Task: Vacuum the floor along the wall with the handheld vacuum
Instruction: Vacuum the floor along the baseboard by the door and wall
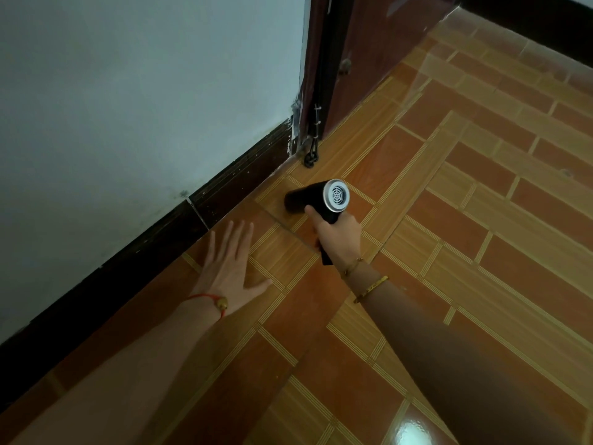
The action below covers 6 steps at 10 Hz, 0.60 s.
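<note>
My right hand grips the handle of a black handheld vacuum with a silver grilled rear end. Its blurred nozzle points left toward the dark baseboard, low over the brown tiled floor. My left hand hovers open, fingers spread, palm down over the floor near the baseboard, to the left of the vacuum. The pale wall rises above the baseboard.
A dark red door and its frame stand at the wall's far end, with black cables running down to the floor at the corner. Tiled floor stretches to the right, and a dark skirting runs along the far wall.
</note>
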Available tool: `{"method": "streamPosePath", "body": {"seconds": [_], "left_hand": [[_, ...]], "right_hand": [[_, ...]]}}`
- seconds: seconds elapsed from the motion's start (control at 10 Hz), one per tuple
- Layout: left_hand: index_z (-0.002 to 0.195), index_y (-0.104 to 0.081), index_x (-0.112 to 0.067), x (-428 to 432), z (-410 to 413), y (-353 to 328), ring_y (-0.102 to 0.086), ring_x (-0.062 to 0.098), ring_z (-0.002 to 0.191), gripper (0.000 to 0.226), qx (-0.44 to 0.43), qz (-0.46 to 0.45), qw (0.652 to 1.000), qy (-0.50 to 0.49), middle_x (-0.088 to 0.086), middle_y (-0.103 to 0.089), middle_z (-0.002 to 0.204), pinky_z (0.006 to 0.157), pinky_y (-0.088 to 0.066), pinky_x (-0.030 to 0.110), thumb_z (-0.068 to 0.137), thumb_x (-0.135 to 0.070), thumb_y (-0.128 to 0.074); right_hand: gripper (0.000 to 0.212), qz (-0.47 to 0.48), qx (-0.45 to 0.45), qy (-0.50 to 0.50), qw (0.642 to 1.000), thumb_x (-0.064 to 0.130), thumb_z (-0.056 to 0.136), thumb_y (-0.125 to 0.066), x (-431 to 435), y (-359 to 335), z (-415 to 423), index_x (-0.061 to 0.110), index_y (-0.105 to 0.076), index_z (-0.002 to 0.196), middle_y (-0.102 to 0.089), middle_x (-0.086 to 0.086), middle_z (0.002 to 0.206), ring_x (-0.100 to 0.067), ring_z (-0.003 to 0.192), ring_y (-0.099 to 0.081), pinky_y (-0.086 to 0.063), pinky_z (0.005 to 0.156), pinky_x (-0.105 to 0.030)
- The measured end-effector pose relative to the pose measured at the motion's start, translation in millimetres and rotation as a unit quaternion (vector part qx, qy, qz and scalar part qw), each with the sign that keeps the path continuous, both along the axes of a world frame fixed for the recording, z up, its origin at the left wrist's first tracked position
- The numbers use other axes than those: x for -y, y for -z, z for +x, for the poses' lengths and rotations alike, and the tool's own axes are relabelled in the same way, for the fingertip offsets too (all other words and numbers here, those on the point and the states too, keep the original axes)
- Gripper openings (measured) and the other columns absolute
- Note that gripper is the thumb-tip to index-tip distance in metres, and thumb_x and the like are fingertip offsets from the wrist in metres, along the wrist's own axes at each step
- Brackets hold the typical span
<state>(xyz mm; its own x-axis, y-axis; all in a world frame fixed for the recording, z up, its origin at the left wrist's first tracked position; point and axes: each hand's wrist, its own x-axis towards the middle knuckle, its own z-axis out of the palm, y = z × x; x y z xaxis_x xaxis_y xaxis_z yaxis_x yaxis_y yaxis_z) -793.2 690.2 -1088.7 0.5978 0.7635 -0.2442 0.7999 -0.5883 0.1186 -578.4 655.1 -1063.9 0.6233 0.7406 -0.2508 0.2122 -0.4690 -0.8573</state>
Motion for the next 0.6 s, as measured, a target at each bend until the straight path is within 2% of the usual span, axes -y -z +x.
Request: {"method": "streamPosePath", "body": {"seconds": [0.1, 0.2, 0.3, 0.5, 0.6], "left_hand": [[0.15, 0.023, -0.012, -3, -1, 1, 0.019, 0.025, 0.147, 0.116, 0.009, -0.006, 1.0, -0.002, 0.01, 0.019, 0.16, 0.12, 0.006, 0.051, 0.078, -0.082, -0.035], [0.15, 0.023, -0.014, -5, -4, 4, 0.019, 0.024, 0.147, 0.116, 0.026, -0.008, 1.0, -0.003, 0.009, 0.018, 0.161, 0.12, 0.008, 0.048, 0.077, -0.082, -0.035], [0.15, 0.023, -0.014, -9, -4, 5, 0.018, 0.024, 0.147, 0.116, 0.03, -0.01, 0.999, -0.004, 0.009, 0.018, 0.16, 0.119, 0.01, 0.047, 0.077, -0.082, -0.036], [0.147, 0.027, -0.016, -14, -3, 0, 0.018, 0.024, 0.147, 0.116, 0.022, -0.023, 0.999, 0.001, 0.008, 0.019, 0.159, 0.119, 0.009, 0.048, 0.077, -0.081, -0.039], [0.15, 0.022, -0.016, -16, -5, 4, 0.012, 0.027, 0.149, 0.115, 0.035, -0.017, 0.999, 0.011, 0.009, 0.014, 0.16, 0.121, 0.004, 0.048, 0.078, -0.077, -0.043]], "right_hand": [[0.038, -0.007, -0.006, -0.01, 1.0, 0.044, 0.085, -0.072, -7, 0, -2, 0.007, -0.062, 0.083, -0.066, -0.008, 0.07, -0.03, 0.066, -0.069, -0.061, 0.061, -0.042], [0.042, -0.004, -0.005, 0.006, 1.0, 0.045, 0.086, -0.07, -16, 0, 6, 0.004, -0.065, 0.095, -0.068, -0.007, 0.076, -0.03, 0.071, -0.069, -0.061, 0.064, -0.039], [0.046, -0.007, 0.015, 0.01, 1.0, 0.047, 0.086, -0.069, -26, 0, 17, 0.003, -0.065, 0.099, -0.069, -0.009, 0.079, -0.029, 0.072, -0.069, -0.057, 0.061, -0.033], [0.045, 0.008, 0.033, 0.014, 0.999, 0.045, 0.088, -0.068, -53, -6, 31, 0.007, -0.062, 0.112, -0.072, -0.015, 0.094, -0.032, 0.079, -0.07, -0.06, 0.069, -0.039], [0.038, 0.006, 0.021, 0.008, 1.0, 0.043, 0.089, -0.069, -63, -10, 32, 0.01, -0.061, 0.106, -0.072, -0.015, 0.093, -0.033, 0.075, -0.07, -0.061, 0.07, -0.044]]}}
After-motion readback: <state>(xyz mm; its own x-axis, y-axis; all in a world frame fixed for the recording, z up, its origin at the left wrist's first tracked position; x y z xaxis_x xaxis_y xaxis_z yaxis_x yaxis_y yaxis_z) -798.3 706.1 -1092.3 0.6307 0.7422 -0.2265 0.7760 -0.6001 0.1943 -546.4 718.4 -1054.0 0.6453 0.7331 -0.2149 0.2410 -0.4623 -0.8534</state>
